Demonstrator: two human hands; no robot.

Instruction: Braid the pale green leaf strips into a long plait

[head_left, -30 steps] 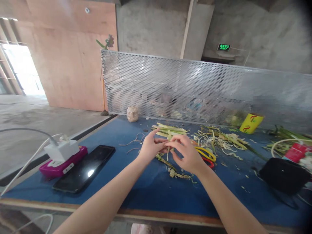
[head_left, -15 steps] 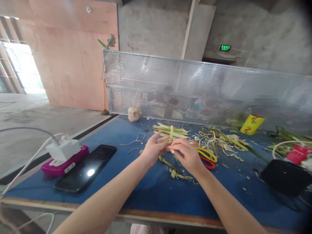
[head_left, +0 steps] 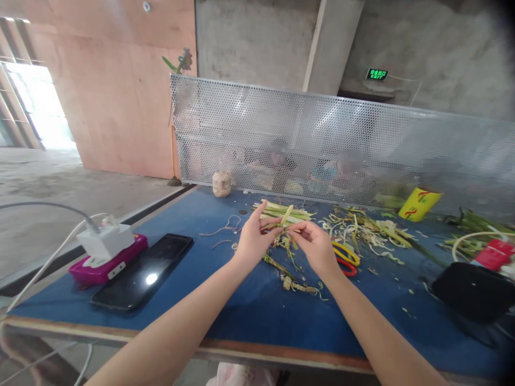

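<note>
1. Strip (head_left: 287, 215) pinched in the left hand (head_left: 254, 237) above the table (head_left: 241, 316) could split if pulled hard.
2. Right hand (head_left: 317, 249) pinches a thin end (head_left: 293, 231), perhaps the same strip's; a loosened pinch could drop it.
3. Twisted stem (head_left: 276, 264) just below could snag either.

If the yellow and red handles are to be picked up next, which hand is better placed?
Probably the right hand: it is close beside the handles, while the left hand is farther away. Both are at the pale green strip.
</note>
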